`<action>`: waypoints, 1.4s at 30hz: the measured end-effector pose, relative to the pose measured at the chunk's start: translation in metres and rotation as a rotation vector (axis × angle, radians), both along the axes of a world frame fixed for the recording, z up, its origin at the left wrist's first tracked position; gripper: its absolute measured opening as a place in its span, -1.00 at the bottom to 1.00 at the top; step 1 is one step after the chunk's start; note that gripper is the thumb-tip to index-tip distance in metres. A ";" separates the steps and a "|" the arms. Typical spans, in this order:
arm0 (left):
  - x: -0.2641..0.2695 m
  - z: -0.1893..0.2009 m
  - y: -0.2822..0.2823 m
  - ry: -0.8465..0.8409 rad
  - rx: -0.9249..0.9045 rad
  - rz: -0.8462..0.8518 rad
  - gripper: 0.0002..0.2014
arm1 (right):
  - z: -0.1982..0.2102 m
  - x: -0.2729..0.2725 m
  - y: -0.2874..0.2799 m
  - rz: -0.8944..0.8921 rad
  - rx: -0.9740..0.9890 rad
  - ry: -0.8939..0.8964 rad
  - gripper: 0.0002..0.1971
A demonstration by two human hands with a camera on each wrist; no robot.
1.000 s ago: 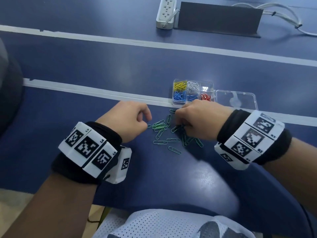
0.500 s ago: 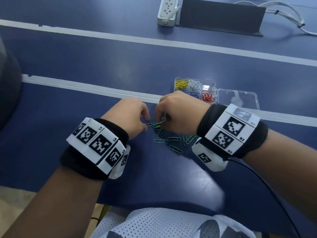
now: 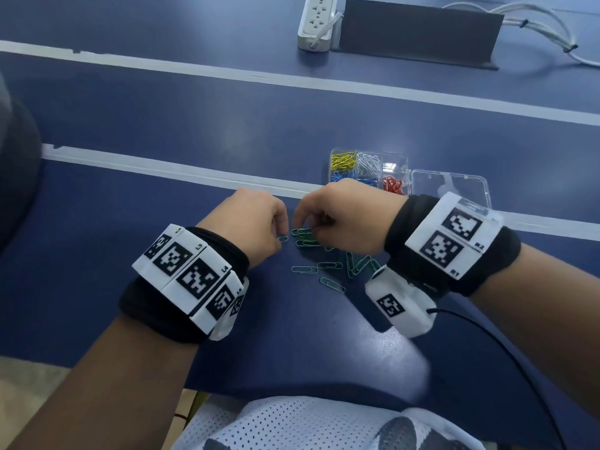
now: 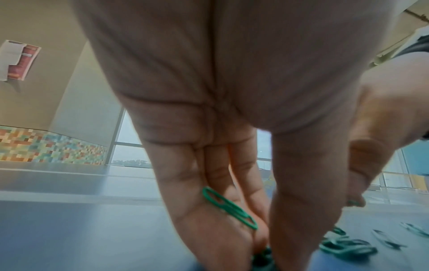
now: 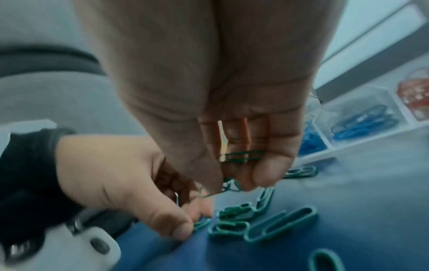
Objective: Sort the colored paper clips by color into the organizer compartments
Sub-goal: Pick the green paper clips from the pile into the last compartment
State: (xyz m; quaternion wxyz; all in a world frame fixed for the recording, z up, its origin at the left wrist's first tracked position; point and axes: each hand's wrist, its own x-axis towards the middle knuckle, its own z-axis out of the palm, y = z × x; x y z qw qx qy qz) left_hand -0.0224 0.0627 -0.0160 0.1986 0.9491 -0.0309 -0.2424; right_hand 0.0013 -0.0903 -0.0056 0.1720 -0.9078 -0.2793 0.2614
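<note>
Several green paper clips lie scattered on the blue table between my hands. My left hand pinches green clips at the pile's left edge; one rests against its fingers. My right hand hovers over the pile with green clips held in its curled fingers and more pinched at the fingertips. The clear organizer stands just beyond the right hand, with yellow, white, blue and red clips in separate compartments.
The organizer's clear lid lies open to its right. A white power strip and a dark panel sit at the far edge with cables. A black wire runs from my right wrist.
My right hand has moved left across the pile toward my left hand. The left hand edged right to the pile's edge. Both now pinch green clips close together.
</note>
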 end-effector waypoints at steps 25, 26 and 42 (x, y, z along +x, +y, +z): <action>0.066 0.017 -0.065 -0.007 -0.411 0.041 -0.79 | 0.022 0.057 -0.068 -0.681 0.111 0.052 -0.64; 0.072 0.019 -0.073 -0.024 -0.389 0.013 -0.80 | 0.021 0.058 -0.067 -0.672 0.041 -0.002 -0.62; 0.107 0.020 -0.122 -0.208 -0.156 -0.094 -0.46 | 0.023 0.063 -0.084 -0.844 0.151 0.058 -0.42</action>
